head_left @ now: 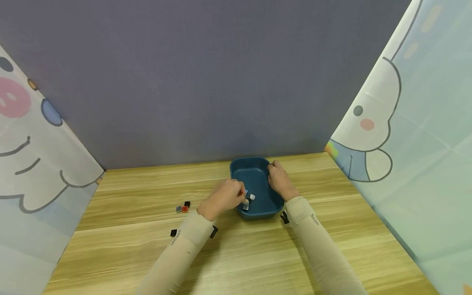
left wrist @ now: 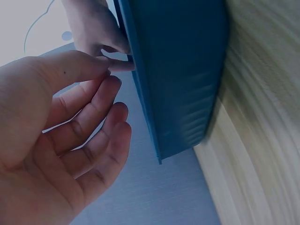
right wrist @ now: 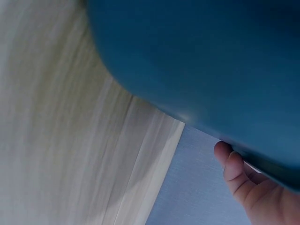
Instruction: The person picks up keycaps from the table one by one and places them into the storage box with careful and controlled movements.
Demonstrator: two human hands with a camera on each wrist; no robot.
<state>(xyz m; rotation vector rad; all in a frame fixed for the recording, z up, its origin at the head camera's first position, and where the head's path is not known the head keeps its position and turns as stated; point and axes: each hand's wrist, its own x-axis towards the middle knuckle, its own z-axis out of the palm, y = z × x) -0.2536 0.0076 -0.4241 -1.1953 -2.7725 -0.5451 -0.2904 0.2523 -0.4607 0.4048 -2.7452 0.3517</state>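
A dark blue plastic bin (head_left: 261,200) stands on the wooden table, several small white and dark pieces (head_left: 246,207) lying in its near left part. My right hand (head_left: 281,180) grips the bin's right rim, with thumb and fingers bent over its edge in the right wrist view. Above the near left part of the bin is my left hand (head_left: 225,197), right over the small pieces. In the left wrist view its fingers are loosely curled, the thumb tip close to the index fingertip, and no thing shows between them.
Left of the bin lie a red block (head_left: 185,209), a grey-blue block (head_left: 178,209) and a black block (head_left: 187,203). Another black block (head_left: 173,232) sits nearer. Black pieces lie beside the left sleeve (head_left: 214,232) and right sleeve (head_left: 284,217). A grey panel (head_left: 214,82) rises behind the table.
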